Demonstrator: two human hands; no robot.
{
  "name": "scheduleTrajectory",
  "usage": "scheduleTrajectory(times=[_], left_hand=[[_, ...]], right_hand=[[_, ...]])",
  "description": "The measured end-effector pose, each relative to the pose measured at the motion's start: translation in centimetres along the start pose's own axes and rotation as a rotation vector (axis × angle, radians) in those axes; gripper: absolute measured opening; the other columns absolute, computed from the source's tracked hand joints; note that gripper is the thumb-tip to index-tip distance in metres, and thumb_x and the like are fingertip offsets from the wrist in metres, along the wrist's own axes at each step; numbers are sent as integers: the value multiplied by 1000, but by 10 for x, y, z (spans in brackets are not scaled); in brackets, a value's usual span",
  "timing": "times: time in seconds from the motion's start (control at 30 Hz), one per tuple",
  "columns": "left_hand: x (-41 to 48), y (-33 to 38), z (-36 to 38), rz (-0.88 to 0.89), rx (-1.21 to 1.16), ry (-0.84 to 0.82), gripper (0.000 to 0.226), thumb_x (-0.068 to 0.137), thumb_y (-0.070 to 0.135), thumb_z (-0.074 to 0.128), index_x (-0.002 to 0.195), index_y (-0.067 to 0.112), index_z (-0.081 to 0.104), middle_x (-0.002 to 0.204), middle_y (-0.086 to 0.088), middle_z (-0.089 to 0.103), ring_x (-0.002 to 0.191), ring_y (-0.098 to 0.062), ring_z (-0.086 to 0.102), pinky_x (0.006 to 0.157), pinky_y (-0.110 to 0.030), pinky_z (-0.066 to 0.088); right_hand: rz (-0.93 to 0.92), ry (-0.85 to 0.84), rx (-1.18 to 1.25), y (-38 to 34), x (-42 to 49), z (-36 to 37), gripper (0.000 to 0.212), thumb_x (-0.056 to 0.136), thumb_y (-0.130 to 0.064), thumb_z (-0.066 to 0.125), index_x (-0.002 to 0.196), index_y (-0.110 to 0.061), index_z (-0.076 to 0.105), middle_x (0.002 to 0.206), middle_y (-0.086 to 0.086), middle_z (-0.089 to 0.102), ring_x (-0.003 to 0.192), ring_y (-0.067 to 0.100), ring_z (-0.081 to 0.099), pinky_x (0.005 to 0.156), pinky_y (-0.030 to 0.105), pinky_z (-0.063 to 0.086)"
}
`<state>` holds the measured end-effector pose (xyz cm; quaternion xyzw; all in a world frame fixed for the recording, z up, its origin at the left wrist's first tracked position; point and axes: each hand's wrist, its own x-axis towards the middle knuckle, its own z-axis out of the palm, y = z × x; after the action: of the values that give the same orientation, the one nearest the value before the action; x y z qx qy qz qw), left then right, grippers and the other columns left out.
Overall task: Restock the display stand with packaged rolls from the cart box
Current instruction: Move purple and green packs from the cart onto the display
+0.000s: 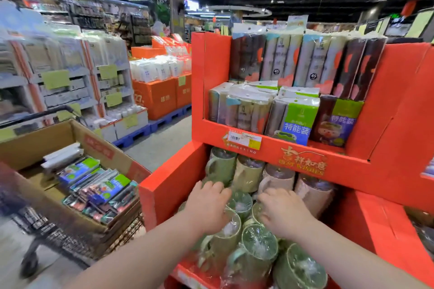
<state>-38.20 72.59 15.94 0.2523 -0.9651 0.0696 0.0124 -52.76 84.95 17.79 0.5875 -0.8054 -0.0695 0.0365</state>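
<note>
Orange-red display stand [385,110], green and beige wrapped mugs [249,225], green-and-blue labelled packaged rolls [296,119], brown cart box [70,134]

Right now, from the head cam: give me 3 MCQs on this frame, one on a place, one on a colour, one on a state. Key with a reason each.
1. Where is the cart box relative to the stand?
A. To its left
B. On its top shelf
C. Behind it

2. What colour is the stand?
A. Blue
B. Red-orange
C. White

3. What are the hands doing?
A. Each grips a pack of rolls
B. Both are inside the cart box
C. Both lie over the wrapped mugs on the lower shelf

Key:
1 A, the box sits in the cart at frame left, the stand at the right.
2 B, its walls and shelf fronts are red-orange.
3 C, left hand and right hand are palm-down on the mugs; the rolls are on the shelves above.
</note>
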Motion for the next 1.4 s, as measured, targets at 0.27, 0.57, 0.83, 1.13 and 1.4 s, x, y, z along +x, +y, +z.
scheduleTrajectory(times=[0.27, 0.57, 0.83, 1.13, 1.4], left_hand=[[-133, -71, 35, -120, -170, -54, 37, 89, 33, 46, 121, 16, 47, 120, -6, 53, 115, -30, 52, 91, -40, 47], [-357, -186, 101, -425, -240, -344, 43, 90, 36, 45, 130, 18, 45, 130, -8, 48, 123, -29, 47, 97, -39, 44], [-478, -237, 145, -670, -278, -474, 43, 94, 35, 44, 133, 18, 41, 129, -5, 48, 121, -26, 46, 91, -35, 41], [-488, -309, 170, -761, -297, -528, 43, 94, 35, 43, 133, 18, 42, 129, -4, 49, 120, -25, 47, 91, -37, 41], [-389, -427, 173, -710, -245, -497, 44, 93, 37, 44, 133, 18, 41, 130, -5, 49, 121, -26, 48, 89, -37, 44]], right_hand=[[-131, -94, 26, -120, -29, 21, 37, 93, -38, 45, 123, -17, 51, 128, 5, 53, 123, 26, 48, 99, 37, 40], [-313, -161, 110, -332, -26, 45, 37, 90, -37, 48, 124, -24, 51, 127, 3, 56, 120, 26, 52, 95, 35, 43], [-404, -155, 163, -454, -4, 46, 26, 90, -32, 47, 113, -21, 53, 117, 3, 57, 111, 25, 55, 83, 34, 44], [-428, -263, 182, -513, 59, 85, 29, 89, -30, 44, 117, -24, 52, 122, 2, 57, 110, 27, 57, 86, 36, 48], [-400, -474, 154, -524, 143, 118, 13, 91, -37, 44, 98, -26, 42, 118, 3, 55, 110, 26, 54, 90, 40, 42]])
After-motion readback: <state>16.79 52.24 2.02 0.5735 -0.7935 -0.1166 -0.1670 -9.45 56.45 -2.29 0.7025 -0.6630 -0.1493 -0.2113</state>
